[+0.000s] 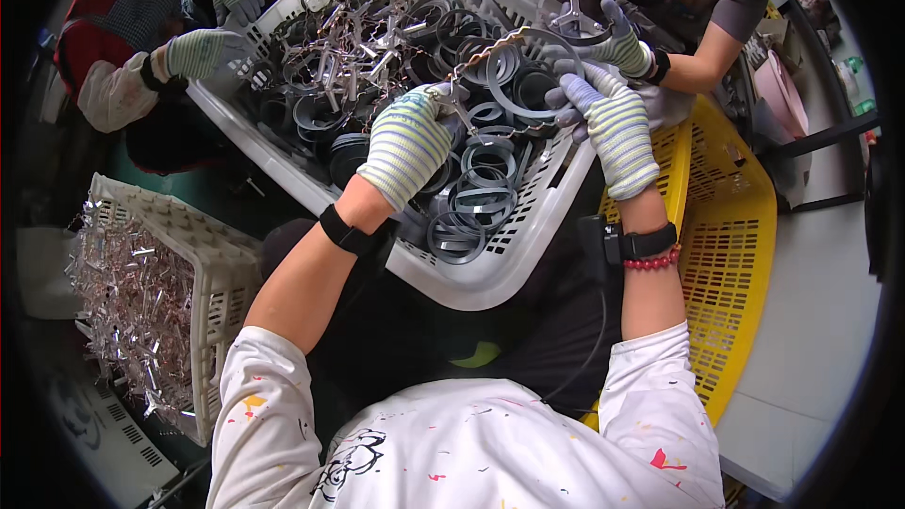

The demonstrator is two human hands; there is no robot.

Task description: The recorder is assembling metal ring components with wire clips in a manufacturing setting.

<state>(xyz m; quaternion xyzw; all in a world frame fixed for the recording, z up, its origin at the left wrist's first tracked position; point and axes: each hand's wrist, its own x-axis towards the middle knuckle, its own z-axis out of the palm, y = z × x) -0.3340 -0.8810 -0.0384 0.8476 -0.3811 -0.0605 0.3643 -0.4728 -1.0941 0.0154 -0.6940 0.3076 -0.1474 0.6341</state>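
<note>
My left hand (410,141), in a striped knit glove, is closed in a pinch on a thin silver metal bracket (460,111) above the white basket. A coppery zigzag strip (490,49) runs up and right from beside that bracket; whether it is joined to it I cannot tell. My right hand (611,127), gloved alike, has its fingertips closed on the right side of a grey metal ring (497,90). Under both hands, the white basket (452,297) holds many loose grey rings (485,200) and a tangle of silver brackets with coppery strips (363,47).
A crate (209,250) heaped with silver brackets (132,306) stands at my left. A yellow basket (735,269) is at my right. Across the white basket, one person's gloved hand (200,54) rests near its left rim; another person's gloved hand (622,42) is beside a ring.
</note>
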